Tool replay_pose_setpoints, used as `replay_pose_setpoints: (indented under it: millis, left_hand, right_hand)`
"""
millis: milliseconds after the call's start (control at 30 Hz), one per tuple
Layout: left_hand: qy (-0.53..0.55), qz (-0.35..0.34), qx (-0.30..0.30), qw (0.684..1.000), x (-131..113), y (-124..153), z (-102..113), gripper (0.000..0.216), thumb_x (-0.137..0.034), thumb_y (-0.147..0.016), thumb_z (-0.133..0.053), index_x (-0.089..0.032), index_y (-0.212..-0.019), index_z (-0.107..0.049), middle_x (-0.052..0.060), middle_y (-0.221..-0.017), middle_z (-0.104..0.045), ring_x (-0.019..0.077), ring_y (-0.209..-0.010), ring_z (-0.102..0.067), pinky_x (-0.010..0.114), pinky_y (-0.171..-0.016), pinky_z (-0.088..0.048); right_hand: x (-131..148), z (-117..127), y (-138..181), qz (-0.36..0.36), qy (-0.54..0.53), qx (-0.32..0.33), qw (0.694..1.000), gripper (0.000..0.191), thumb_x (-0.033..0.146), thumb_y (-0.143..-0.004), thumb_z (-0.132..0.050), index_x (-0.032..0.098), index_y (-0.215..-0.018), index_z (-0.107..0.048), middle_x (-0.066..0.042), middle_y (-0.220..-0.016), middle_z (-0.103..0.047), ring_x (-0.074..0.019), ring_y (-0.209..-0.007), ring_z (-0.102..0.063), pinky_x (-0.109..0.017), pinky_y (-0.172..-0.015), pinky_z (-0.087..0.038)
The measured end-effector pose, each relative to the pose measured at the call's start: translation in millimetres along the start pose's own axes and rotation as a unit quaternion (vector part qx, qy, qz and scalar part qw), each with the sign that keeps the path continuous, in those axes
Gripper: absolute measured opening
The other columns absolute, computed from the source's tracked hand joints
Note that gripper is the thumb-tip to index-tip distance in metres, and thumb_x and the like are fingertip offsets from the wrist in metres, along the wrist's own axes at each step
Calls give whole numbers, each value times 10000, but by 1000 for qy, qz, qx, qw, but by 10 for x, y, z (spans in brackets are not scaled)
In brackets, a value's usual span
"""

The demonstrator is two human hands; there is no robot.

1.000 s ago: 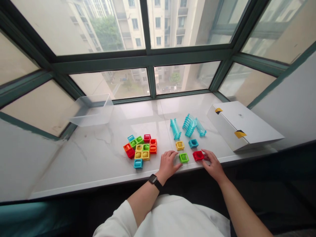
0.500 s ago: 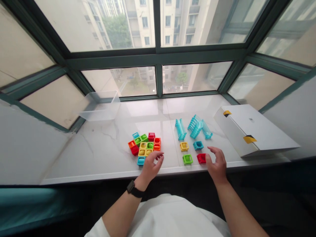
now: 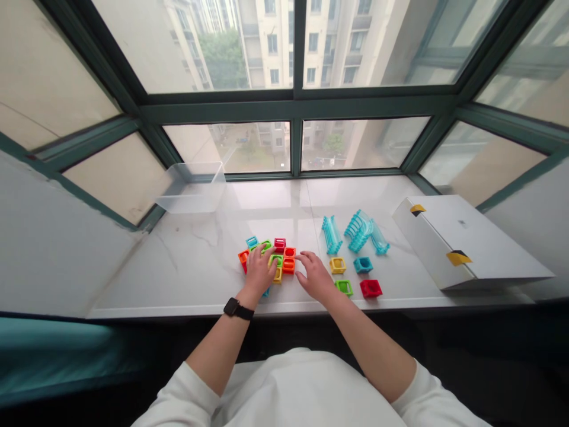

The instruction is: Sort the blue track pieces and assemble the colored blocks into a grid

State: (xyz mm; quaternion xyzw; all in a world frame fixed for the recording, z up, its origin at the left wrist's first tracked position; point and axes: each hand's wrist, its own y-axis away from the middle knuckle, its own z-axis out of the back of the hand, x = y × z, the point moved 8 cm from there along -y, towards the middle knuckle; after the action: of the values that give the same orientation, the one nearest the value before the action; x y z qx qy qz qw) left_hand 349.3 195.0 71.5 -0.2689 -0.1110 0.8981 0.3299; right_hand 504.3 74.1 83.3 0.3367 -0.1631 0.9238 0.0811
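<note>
My left hand (image 3: pixel 258 271) reaches over a cluster of colourful toy blocks, hiding several of them; its thumb and fingers are apart. Close to its fingertips lie a red block (image 3: pixel 280 244), a light green block (image 3: pixel 267 244) and a blue block (image 3: pixel 252 242). My right hand (image 3: pixel 315 276) is open at the right side of the cluster, its index fingertip beside two orange blocks (image 3: pixel 288 265). To the right of that hand stand a yellow block (image 3: pixel 337 265), a blue block (image 3: pixel 363 264), a green block (image 3: pixel 344 287) and a red block (image 3: pixel 370 289), spaced apart.
Clear turquoise track pieces (image 3: pixel 358 230) lie behind the separate blocks. A transparent plastic bin (image 3: pixel 192 196) stands at the back left of the white marble sill (image 3: pixel 178 284). On the right is a white box (image 3: pixel 471 237) with yellow-and-black tabs. Windows border the back.
My right hand has left the separate red block and moved left to the cluster. My left hand has shifted up and left over the blocks. The view has turned slightly.
</note>
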Motion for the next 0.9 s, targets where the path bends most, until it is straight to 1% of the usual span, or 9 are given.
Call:
replay_pose_setpoints:
  millis: [100, 200, 267, 433, 600, 767, 900]
  left_hand:
    - [-11, -57, 34, 998, -125, -20, -170, 366, -288, -1022, -544, -289, -1366, -667, 112, -1503, -570, 333, -1424, -484, 589, -1216, -352]
    - [-12, -88, 71, 994, -166, -6, -300, 391, -265, -1025, -537, -332, -1386, -669, 86, -1544, -558, 342, -1459, -459, 631, -1229, -317]
    - [-12, -93, 85, 992, -160, 9, -350, 396, -252, -1014, -554, -356, -1372, -685, 73, -1560, -552, 352, -1479, -440, 650, -1230, -307]
    - [3, -87, 81, 993, -137, 11, -345, 405, -238, -1003, -567, -375, -1359, -702, 63, -1553, -566, 353, -1478, -445, 649, -1238, -301]
    - [-2, -83, 81, 993, -144, -4, -331, 389, -251, -1012, -550, -369, -1344, -714, 58, -1540, -576, 348, -1463, -459, 639, -1236, -308]
    - [-9, -84, 82, 993, -149, -14, -339, 386, -235, -1005, -556, -360, -1329, -724, 65, -1536, -577, 346, -1460, -462, 627, -1229, -323]
    - [-9, -82, 79, 993, -148, -22, -336, 368, -246, -1000, -574, -355, -1315, -731, 66, -1530, -583, 345, -1445, -476, 623, -1221, -335]
  right_hand:
    - [-32, -289, -39, -32, 26, 28, 999, 448, 82, -879, -649, 209, -1308, -657, -143, -1361, -574, -291, -1270, -571, -450, -1146, -471]
    - [-71, -409, -36, -49, 29, 37, 998, 355, 73, -889, -638, 220, -1207, -698, -137, -1292, -585, -281, -1185, -601, -429, -1082, -502]
    - [-97, -421, -26, -55, 26, 34, 998, 309, 76, -901, -626, 228, -1158, -705, -128, -1250, -593, -275, -1145, -609, -422, -1047, -511]
    - [-146, -406, -3, -59, 27, 24, 998, 292, 54, -899, -599, 243, -1102, -690, -86, -1169, -638, -240, -1077, -623, -358, -984, -500]
    - [-163, -468, 17, -66, 30, 45, 996, 273, 66, -920, -574, 239, -1109, -671, -69, -1105, -710, -229, -1010, -649, -322, -903, -474]
    - [-225, -463, 54, -102, 47, 57, 992, 192, 104, -920, -586, 246, -1026, -659, -39, -967, -733, -208, -841, -649, -286, -739, -407]
    - [-240, -404, 98, -113, 37, 58, 991, 171, 96, -892, -600, 254, -945, -640, -15, -867, -714, -188, -753, -621, -270, -675, -358]
